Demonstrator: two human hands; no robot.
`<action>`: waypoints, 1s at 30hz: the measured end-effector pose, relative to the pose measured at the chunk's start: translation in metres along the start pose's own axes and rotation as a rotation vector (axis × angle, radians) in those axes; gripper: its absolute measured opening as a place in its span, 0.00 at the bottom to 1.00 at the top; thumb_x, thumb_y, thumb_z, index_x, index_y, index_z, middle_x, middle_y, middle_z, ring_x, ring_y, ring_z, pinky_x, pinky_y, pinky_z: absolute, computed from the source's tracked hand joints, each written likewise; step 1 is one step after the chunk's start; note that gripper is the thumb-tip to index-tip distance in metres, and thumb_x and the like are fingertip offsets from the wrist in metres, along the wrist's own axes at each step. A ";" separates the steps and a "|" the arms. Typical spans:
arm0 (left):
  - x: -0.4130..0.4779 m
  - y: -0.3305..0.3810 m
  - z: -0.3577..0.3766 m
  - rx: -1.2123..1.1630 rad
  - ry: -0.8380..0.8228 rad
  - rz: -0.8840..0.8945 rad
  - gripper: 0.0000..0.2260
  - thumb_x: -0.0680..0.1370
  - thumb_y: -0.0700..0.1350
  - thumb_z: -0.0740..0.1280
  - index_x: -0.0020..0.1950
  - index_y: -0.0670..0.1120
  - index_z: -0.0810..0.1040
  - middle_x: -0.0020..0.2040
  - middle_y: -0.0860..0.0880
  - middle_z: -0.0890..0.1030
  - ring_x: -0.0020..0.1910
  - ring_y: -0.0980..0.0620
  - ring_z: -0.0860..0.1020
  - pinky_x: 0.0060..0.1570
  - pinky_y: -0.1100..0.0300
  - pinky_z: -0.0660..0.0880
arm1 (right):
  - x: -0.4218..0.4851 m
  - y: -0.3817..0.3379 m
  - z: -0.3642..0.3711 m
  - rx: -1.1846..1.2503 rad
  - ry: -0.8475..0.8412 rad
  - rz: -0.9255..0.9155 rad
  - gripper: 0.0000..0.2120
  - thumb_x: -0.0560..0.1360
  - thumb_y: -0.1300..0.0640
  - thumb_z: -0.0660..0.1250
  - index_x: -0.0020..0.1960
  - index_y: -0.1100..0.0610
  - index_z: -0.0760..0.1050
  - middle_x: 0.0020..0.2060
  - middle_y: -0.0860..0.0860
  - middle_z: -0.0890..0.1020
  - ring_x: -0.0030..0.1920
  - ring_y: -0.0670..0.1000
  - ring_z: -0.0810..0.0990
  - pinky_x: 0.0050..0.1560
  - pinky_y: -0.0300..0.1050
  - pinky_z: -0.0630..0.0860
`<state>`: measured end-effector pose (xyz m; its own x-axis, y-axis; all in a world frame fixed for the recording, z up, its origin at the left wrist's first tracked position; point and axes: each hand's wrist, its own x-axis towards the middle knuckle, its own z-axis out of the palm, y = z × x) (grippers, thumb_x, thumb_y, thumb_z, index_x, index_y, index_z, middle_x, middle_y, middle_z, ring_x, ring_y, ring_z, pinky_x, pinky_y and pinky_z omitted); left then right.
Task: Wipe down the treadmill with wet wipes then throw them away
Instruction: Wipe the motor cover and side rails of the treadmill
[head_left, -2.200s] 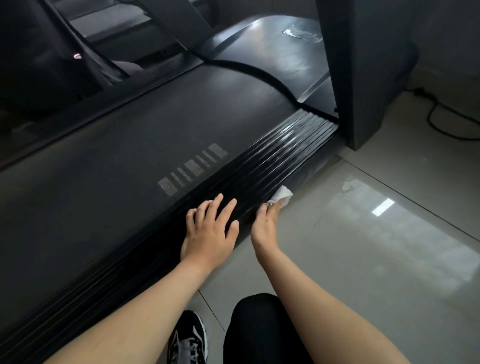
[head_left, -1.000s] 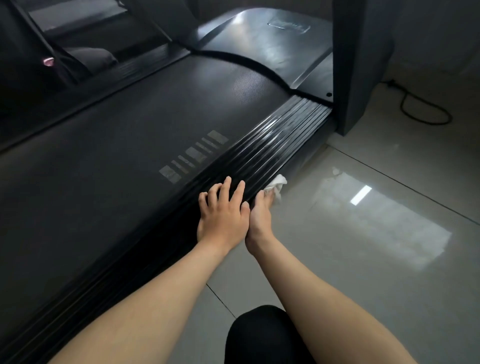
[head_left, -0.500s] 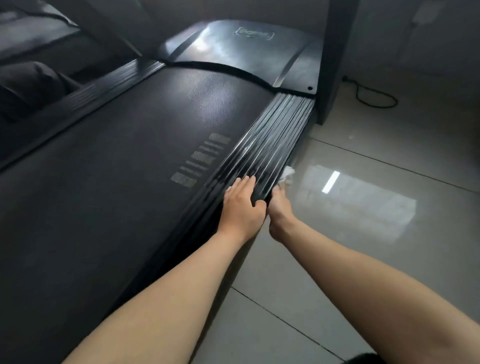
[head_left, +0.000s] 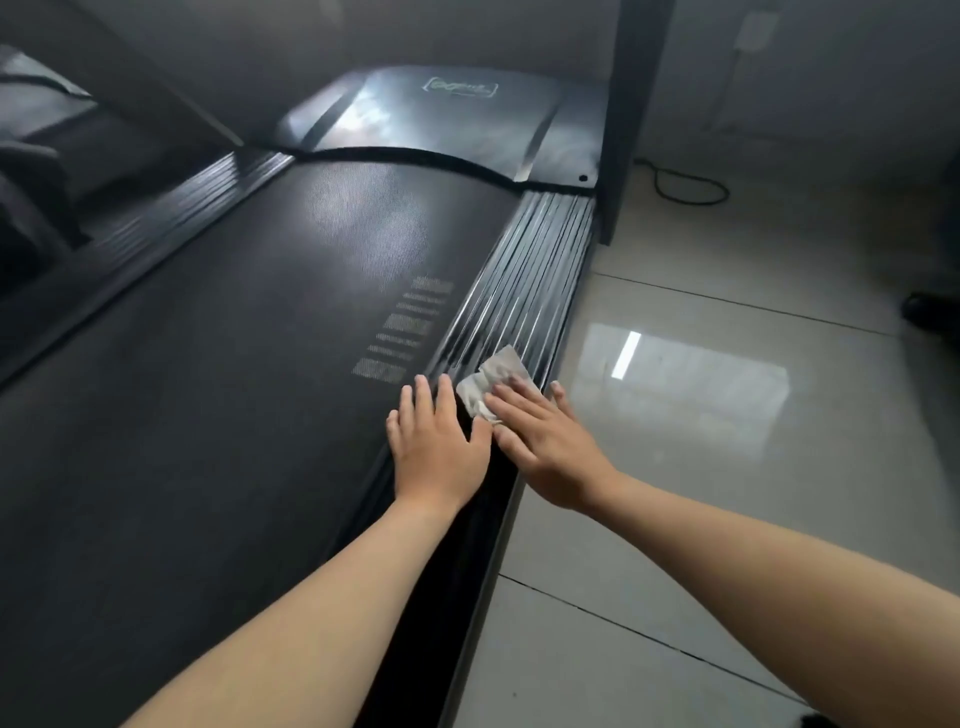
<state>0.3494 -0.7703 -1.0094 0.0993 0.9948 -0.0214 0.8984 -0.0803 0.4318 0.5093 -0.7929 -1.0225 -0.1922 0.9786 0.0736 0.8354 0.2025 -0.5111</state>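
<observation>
On the ribbed side rail (head_left: 524, 280) of the treadmill (head_left: 234, 338), the right hand (head_left: 545, 447) lies flat on the wet wipe (head_left: 496, 376). Its fingers (head_left: 511, 402) are straight and spread, pressing the wipe down so it can rub the grooves. The left hand (head_left: 439, 452) rests flat just beside it, fingers straight, holding nothing, likely to steady the body.

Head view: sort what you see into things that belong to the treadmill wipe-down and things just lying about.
Belongs to the job:
wet wipe, flat on the ribbed side rail
right hand, pressing it with straight fingers
left hand, resting beside it
treadmill belt

Just lying about:
black cable on the floor tiles
dark object at the right edge, too cut off to name
</observation>
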 end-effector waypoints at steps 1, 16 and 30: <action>-0.002 -0.002 0.000 -0.003 0.010 0.019 0.32 0.83 0.58 0.56 0.83 0.46 0.51 0.83 0.44 0.49 0.82 0.45 0.44 0.80 0.46 0.42 | 0.001 0.003 -0.003 -0.042 -0.020 0.002 0.32 0.80 0.36 0.41 0.79 0.46 0.61 0.80 0.41 0.58 0.80 0.41 0.46 0.78 0.51 0.33; 0.008 0.004 -0.002 -0.247 0.068 -0.053 0.31 0.82 0.48 0.61 0.83 0.44 0.53 0.83 0.44 0.52 0.81 0.47 0.49 0.79 0.51 0.44 | 0.046 -0.014 -0.003 0.026 -0.066 -0.001 0.24 0.81 0.60 0.57 0.76 0.47 0.69 0.77 0.45 0.66 0.80 0.45 0.55 0.80 0.50 0.42; 0.015 0.000 -0.003 -0.560 0.216 -0.167 0.28 0.81 0.35 0.57 0.81 0.41 0.59 0.82 0.44 0.59 0.80 0.49 0.56 0.75 0.65 0.48 | 0.118 -0.024 -0.006 -0.254 -0.260 0.011 0.26 0.84 0.51 0.52 0.82 0.45 0.54 0.82 0.47 0.50 0.81 0.51 0.44 0.77 0.60 0.39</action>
<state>0.3491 -0.7551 -1.0068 -0.1648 0.9859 0.0277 0.5277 0.0644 0.8470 0.4697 -0.6820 -0.9964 -0.2799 0.9453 -0.1675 0.9330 0.2268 -0.2794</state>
